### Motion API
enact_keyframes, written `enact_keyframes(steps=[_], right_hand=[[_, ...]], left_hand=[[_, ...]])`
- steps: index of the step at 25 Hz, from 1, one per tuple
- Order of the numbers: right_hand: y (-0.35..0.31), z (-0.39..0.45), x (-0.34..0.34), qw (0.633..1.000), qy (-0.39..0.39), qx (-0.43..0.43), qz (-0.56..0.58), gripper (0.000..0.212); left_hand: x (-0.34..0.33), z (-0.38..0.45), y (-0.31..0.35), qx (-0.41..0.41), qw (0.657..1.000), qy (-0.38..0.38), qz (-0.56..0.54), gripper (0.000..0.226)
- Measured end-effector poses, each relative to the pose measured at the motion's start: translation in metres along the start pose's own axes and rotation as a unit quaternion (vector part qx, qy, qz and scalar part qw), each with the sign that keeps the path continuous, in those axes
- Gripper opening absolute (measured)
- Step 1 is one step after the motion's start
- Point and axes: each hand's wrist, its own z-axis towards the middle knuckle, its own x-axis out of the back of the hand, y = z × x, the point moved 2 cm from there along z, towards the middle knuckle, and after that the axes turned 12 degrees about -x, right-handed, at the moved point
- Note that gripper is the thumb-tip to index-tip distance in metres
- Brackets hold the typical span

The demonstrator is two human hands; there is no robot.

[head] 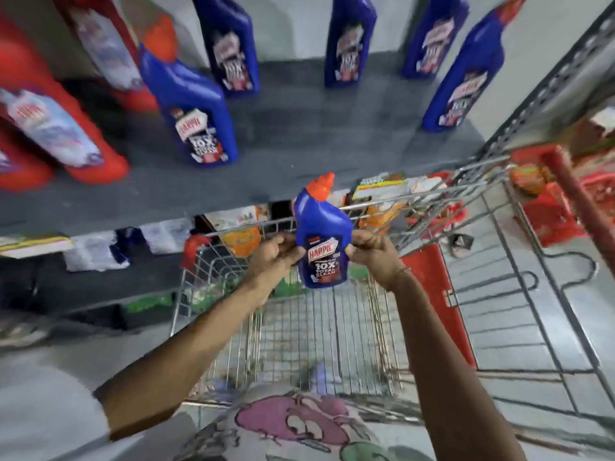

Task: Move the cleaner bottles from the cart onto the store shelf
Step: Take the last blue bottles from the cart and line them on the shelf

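Note:
I hold a blue cleaner bottle (322, 239) with an orange cap upright above the wire cart (316, 331). My left hand (276, 252) grips its left side and my right hand (374, 252) grips its right side. The bottle hangs just below the front edge of the grey store shelf (273, 168). On that shelf stand several blue cleaner bottles, the nearest one (191, 111) at the left front and another (466, 78) at the right. The cart's basket shows only bare wire mesh beneath the held bottle.
Red bottles (66, 128) fill the shelf's left end. A lower shelf (100, 251) holds white and blue packets. A metal shelf upright (545, 94) rises at the right, with red and orange goods (532, 181) behind it. The cart's red corner (429, 277) is at my right wrist.

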Motion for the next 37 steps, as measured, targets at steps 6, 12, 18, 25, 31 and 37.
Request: enact_keyframes(steps=[6,12,18,25,31,37], right_hand=[[-0.122,0.021,-0.019,0.991,-0.032,0.126,-0.039,0.030],[-0.185,0.071,-0.019,0.979,0.014,0.192,-0.061,0.039],[-0.197,0.114,-0.009,0.979,0.077,0.177,-0.061,0.037],[-0.181,0.136,0.008,0.985,0.065,0.143,-0.071,0.039],[-0.181,0.124,0.020,0.990,0.022,0.095,-0.105,0.049],[-0.172,0.126,0.020,0.991,0.017,0.049,-0.125,0.072]], left_hand=[[0.026,0.041,0.100,-0.130,0.991,0.012,0.023,0.019],[0.038,0.111,0.148,-0.187,0.980,0.040,0.046,0.012],[0.025,0.164,0.141,-0.173,0.981,0.078,0.044,0.025],[0.013,0.183,0.121,-0.153,0.981,0.103,0.057,0.025],[0.007,0.156,0.125,-0.166,0.961,0.159,0.155,0.030],[0.059,0.090,0.101,-0.241,0.858,0.436,0.129,0.038]])
